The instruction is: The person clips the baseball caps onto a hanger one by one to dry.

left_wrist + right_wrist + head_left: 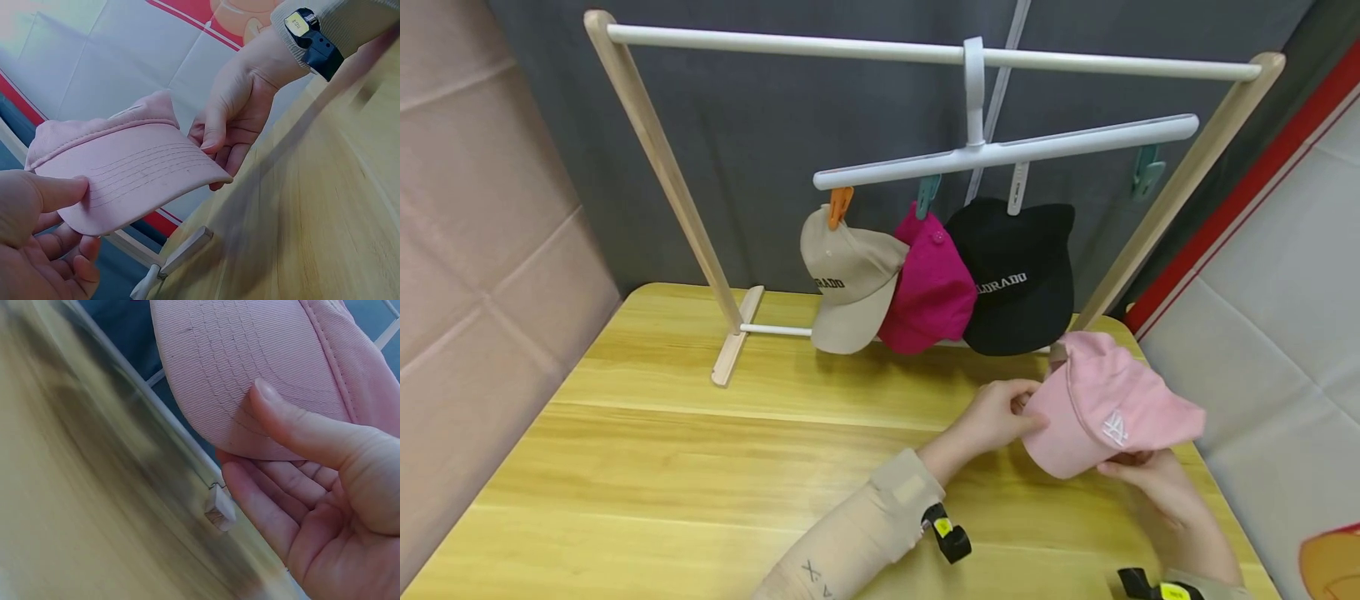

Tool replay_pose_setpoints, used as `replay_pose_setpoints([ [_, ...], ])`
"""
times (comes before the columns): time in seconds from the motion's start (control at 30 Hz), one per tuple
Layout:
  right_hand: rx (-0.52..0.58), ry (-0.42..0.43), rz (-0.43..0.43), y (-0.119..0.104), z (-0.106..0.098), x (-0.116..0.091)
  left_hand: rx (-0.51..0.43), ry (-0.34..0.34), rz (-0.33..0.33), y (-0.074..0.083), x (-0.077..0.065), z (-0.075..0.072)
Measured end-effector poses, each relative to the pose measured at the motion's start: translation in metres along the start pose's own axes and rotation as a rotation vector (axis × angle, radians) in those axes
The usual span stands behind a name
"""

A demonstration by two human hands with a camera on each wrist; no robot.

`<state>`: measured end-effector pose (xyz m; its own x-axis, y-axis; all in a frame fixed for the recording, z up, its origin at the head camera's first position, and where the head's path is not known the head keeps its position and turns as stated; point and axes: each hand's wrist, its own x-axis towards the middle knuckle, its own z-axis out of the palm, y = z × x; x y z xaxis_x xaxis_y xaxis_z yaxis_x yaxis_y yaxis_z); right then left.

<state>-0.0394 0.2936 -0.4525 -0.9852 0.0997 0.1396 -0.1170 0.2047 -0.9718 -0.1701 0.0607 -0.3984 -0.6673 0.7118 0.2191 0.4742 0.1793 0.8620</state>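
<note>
A light pink baseball cap (1138, 400) with a white emblem is held above the right side of the wooden table (700, 483). My left hand (996, 417) pinches one side of its brim, thumb on top and fingers below in the left wrist view. At the brim's other side, my right hand (1161, 483) grips too; its thumb (287, 415) lies flat on the stitched brim in the right wrist view. Up and to the left, a beige cap (850, 275), a magenta cap (931, 287) and a black cap (1022, 279) hang from a white hanger (1007, 152).
The hanger hooks over the white bar (775, 43) of a wooden-legged rack and tilts up to the right. An orange clip (839, 208), a teal clip (927, 197) and a white clip (1017, 189) hold the caps. Another teal clip (1146, 172) hangs alone at the right end.
</note>
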Motion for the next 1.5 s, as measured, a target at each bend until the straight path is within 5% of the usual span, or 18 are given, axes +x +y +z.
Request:
replay_pose_setpoints([
  [0.37,-0.018,0.028,-0.022,-0.019,-0.007,-0.004,-0.1,-0.006,0.012,0.005,-0.002,-0.001],
  [0.63,-0.064,0.061,-0.009,0.032,-0.05,-0.003,-0.145,-0.005,0.023,0.012,-0.003,-0.002],
  [0.73,0.004,0.043,-0.059,0.035,-0.06,-0.003,-0.158,-0.008,0.022,0.016,-0.004,-0.002],
  [0.93,0.085,0.004,-0.157,0.015,-0.063,-0.007,-0.2,-0.029,0.025,0.024,-0.006,-0.002],
  [1.2,0.167,0.012,-0.233,-0.049,-0.03,-0.015,-0.256,-0.045,0.07,0.03,-0.007,-0.001],
  [1.5,0.261,0.03,-0.26,-0.068,-0.029,-0.021,-0.317,-0.087,0.06,0.035,-0.007,0.0],
])
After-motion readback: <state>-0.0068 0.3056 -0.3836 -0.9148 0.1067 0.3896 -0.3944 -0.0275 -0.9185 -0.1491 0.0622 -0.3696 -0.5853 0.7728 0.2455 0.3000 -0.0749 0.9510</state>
